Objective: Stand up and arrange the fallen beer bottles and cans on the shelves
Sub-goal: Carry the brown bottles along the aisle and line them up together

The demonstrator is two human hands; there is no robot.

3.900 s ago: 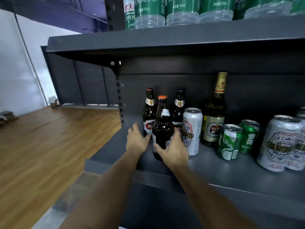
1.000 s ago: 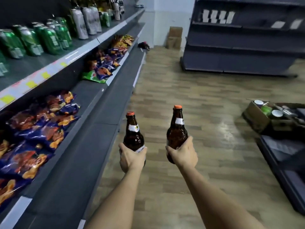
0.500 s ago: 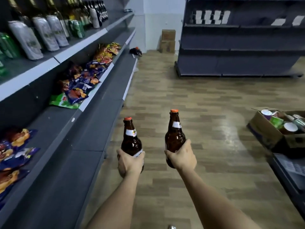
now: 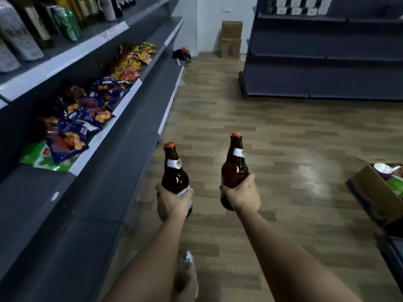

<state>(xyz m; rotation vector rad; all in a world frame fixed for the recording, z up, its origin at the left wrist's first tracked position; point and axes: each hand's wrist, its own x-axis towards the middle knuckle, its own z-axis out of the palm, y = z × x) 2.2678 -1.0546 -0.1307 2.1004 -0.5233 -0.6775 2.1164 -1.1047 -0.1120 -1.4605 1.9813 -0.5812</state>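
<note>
Two brown beer bottles, upright, carried over the aisle floor: left bottle (image 4: pixel 175 175) gripped low on the body by the left hand (image 4: pixel 172 202), fingers wrapped round the label; right bottle (image 4: pixel 234 168) likewise clamped in the right hand (image 4: pixel 242 194). Both well clear of the shelf edge (image 4: pixel 130 136) at 9 o'clock. Risks, as judged: smooth glass slipping from a one-handed hold, bottles knocking together, tripping toward the cardboard box (image 4: pixel 375 192) at 3 o'clock.

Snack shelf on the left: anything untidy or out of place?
Yes. The snack bags lie in a loose, overlapping heap rather than rows, and a dark bundle sits alone at the far shelf end.
</note>
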